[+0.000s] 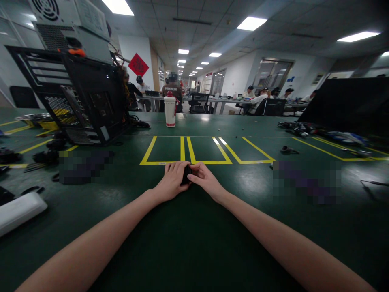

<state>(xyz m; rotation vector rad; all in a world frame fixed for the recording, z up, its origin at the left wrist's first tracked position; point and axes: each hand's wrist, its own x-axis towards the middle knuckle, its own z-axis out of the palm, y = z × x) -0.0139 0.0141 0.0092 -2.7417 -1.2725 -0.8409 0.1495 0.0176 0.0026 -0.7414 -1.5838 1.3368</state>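
Both of my hands meet at the middle of the green table point(194, 227), just in front of the yellow tape outlines point(209, 162). A small black object point(186, 174) is between them. My left hand point(174, 181) wraps round its left side, with the fingers over the top and the thumb below. On the other side, my right hand point(205, 180) pinches at the object's right edge with thumb and fingers. Most of the object is hidden by the fingers, so its kind cannot be made out.
An open black computer case point(88, 97) stands at the left, with cables near it. Behind the tape is a white cup point(170, 111). A white item point(21, 211) lies at the near left. At the right are a black panel point(349, 105) and loose parts. People sit farther back.
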